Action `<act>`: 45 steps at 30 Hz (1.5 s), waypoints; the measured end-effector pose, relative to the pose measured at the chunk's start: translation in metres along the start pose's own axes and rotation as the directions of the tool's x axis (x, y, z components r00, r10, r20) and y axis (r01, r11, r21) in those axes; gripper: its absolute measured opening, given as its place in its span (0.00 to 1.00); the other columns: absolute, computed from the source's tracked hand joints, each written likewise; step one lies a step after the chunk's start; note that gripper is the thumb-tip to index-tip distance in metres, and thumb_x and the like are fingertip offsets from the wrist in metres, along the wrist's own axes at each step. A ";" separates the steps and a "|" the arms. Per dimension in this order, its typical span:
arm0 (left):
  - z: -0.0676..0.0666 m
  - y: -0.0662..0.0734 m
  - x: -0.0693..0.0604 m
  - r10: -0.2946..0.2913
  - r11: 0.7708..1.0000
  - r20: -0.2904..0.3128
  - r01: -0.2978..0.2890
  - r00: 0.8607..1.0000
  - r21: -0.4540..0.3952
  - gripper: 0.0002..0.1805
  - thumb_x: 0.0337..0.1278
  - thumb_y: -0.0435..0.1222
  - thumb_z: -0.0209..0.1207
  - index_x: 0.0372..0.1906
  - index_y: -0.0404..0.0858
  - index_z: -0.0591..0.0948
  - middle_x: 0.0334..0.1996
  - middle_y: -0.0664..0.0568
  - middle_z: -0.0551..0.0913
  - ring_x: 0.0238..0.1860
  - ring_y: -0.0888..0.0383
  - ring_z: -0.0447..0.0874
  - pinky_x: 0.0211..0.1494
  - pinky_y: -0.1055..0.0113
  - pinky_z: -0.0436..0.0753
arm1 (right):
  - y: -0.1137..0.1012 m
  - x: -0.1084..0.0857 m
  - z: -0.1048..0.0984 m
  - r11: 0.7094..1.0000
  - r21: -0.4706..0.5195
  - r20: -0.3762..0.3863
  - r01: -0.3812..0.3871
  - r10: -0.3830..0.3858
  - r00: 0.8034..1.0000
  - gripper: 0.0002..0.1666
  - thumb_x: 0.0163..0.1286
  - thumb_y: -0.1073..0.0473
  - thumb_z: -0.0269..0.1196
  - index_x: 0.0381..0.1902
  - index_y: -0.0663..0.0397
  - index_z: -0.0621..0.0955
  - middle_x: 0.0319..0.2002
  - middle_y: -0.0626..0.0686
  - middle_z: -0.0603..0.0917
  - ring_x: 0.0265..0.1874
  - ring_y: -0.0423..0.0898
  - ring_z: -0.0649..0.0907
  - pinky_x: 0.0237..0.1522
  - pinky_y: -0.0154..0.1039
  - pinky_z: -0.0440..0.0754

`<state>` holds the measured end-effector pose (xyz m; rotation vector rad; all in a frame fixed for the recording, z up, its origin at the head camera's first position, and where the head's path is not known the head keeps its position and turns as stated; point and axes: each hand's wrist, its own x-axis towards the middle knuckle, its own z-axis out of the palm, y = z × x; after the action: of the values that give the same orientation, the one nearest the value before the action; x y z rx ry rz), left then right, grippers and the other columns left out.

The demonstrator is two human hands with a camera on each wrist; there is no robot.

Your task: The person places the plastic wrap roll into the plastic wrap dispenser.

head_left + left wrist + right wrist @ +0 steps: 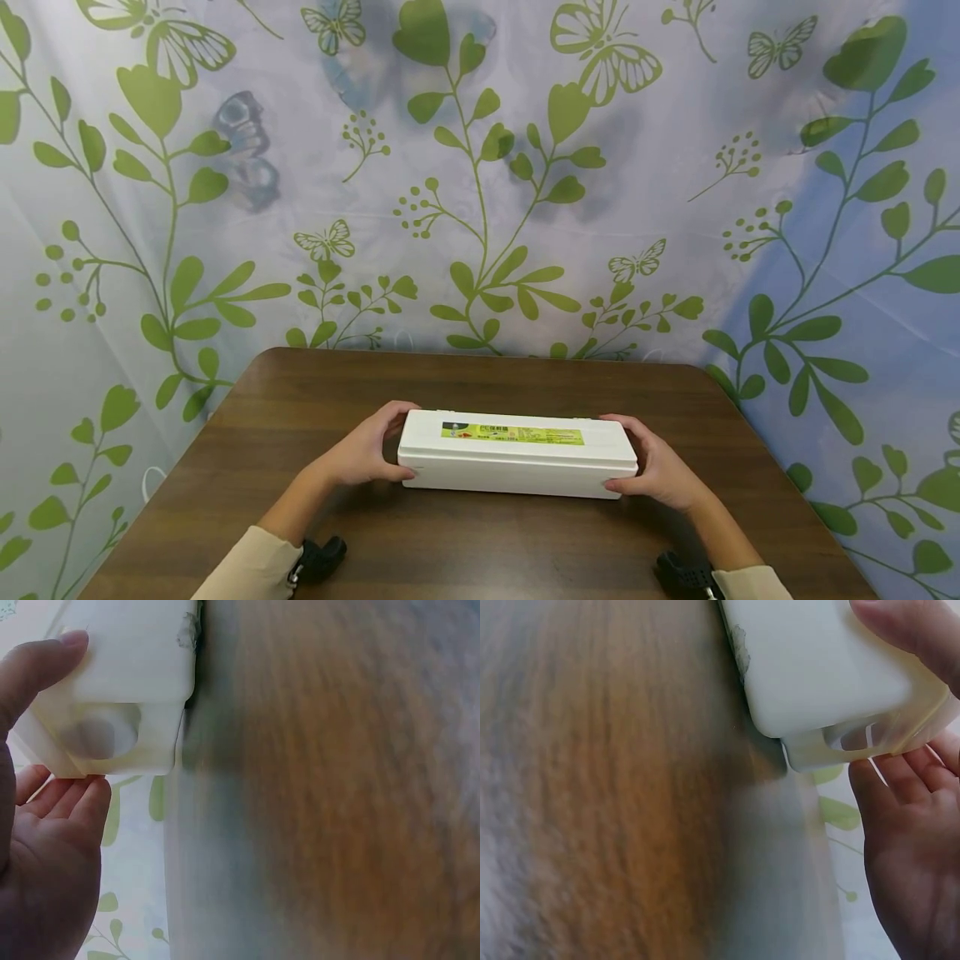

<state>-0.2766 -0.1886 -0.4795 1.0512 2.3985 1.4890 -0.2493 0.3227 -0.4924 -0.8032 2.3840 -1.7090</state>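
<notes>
A long white cling film box (pixel 517 479) with a yellow-green printed label (pixel 512 433) lies across the wooden table, its lid down. My left hand (pixel 367 450) grips the box's left end, thumb on the front face and fingers round the back. At the opposite end my right hand (pixel 660 467) holds it the same way. In the left wrist view a rounded opening (pixel 101 733) shows in the end of the box, next to my left hand (pixel 56 855). The right wrist view shows a similar opening (pixel 855 736) by my right hand (pixel 915 847).
The brown wooden table (pixel 480 542) has rounded far corners. Behind it hangs a pale curtain (pixel 360 275) printed with green leaves and butterflies. Black straps (pixel 318 560) sit at both wrists, beside beige sleeves (pixel 251 571).
</notes>
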 end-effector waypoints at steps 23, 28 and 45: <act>0.004 0.003 -0.002 0.015 0.998 -0.050 -0.011 0.999 0.065 0.47 0.37 0.34 0.82 0.66 0.37 0.70 0.61 0.50 0.77 0.63 0.53 0.78 0.68 0.80 0.71 | 0.002 -0.004 0.007 0.987 -0.142 -0.133 0.070 -0.089 0.987 0.59 0.44 0.67 0.84 0.73 0.64 0.68 0.64 0.60 0.77 0.51 0.41 0.84 0.45 0.37 0.87; 0.004 0.005 -0.001 -0.003 0.991 -0.052 0.010 0.999 0.132 0.46 0.38 0.36 0.82 0.66 0.38 0.70 0.60 0.52 0.77 0.61 0.55 0.79 0.67 0.73 0.76 | 0.002 -0.005 0.004 0.985 -0.158 -0.126 0.067 -0.087 0.988 0.59 0.45 0.66 0.84 0.74 0.63 0.68 0.63 0.62 0.78 0.49 0.41 0.85 0.43 0.37 0.88; 0.003 0.005 0.001 0.005 0.986 -0.034 0.001 0.999 0.167 0.46 0.39 0.36 0.81 0.66 0.38 0.67 0.60 0.53 0.76 0.61 0.56 0.78 0.69 0.68 0.77 | 0.000 -0.003 -0.001 0.984 -0.169 -0.067 0.059 -0.071 0.995 0.60 0.47 0.65 0.83 0.75 0.62 0.65 0.63 0.62 0.77 0.52 0.39 0.83 0.41 0.39 0.88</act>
<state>-0.2733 -0.1849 -0.4763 1.0681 2.5853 1.3357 -0.2467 0.3252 -0.4927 -0.8650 2.6058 -1.6033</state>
